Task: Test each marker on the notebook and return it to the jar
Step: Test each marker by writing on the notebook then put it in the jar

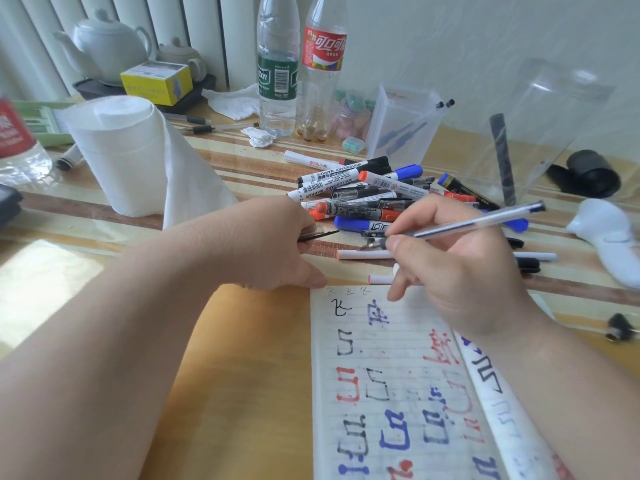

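Note:
My right hand (453, 271) grips a clear-barrelled pen (478, 221) just above the top edge of the open notebook (391, 393), its tip pointing left toward my left hand. My left hand (273, 244) pinches a thin dark pen cap (320, 235) a short gap from that tip. The lined page is covered with test marks in black, red and blue. A heap of whiteboard markers (374, 195) lies just beyond both hands. A clear plastic jar (403, 123) stands behind the heap with two pens in it.
A paper towel roll (128, 150) stands left of the heap. Two plastic bottles (277, 67) and a teapot (107, 43) sit at the back. A clear bag (540, 126), a black cylinder (594, 173) and a white object (613, 233) lie at right. Loose caps and markers (367, 254) lie near the notebook.

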